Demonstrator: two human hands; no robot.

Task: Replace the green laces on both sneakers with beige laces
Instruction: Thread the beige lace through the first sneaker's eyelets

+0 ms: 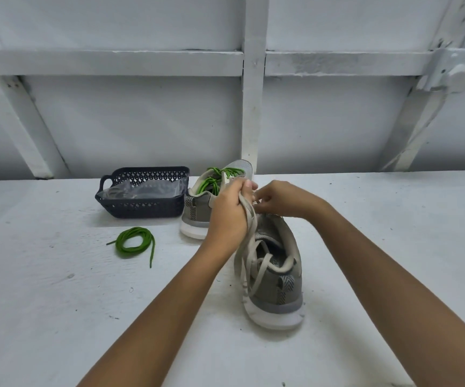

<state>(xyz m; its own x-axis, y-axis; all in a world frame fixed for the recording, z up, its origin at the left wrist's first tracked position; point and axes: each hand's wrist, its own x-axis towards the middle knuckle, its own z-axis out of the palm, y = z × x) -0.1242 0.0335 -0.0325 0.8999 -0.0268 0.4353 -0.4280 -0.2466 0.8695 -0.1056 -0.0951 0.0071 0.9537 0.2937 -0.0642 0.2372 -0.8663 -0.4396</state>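
While a dark basket (pixel 142 208) sits far left, just beside the green-laced far sneaker (pixel 198 216), a loose green lace (pixel 135 243) lies coiled on the white table (pixel 58 303), which spreads wide at near left. Above the near sneaker (pixel 278 286), the left hand (pixel 230 213) grips the bunched beige lace (pixel 249 241); the right hand (pixel 281 201) pinches it alongside.

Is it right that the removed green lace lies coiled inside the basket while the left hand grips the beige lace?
No: the head view shows the green lace coiled on the table outside the basket; the left hand does grip the beige lace.
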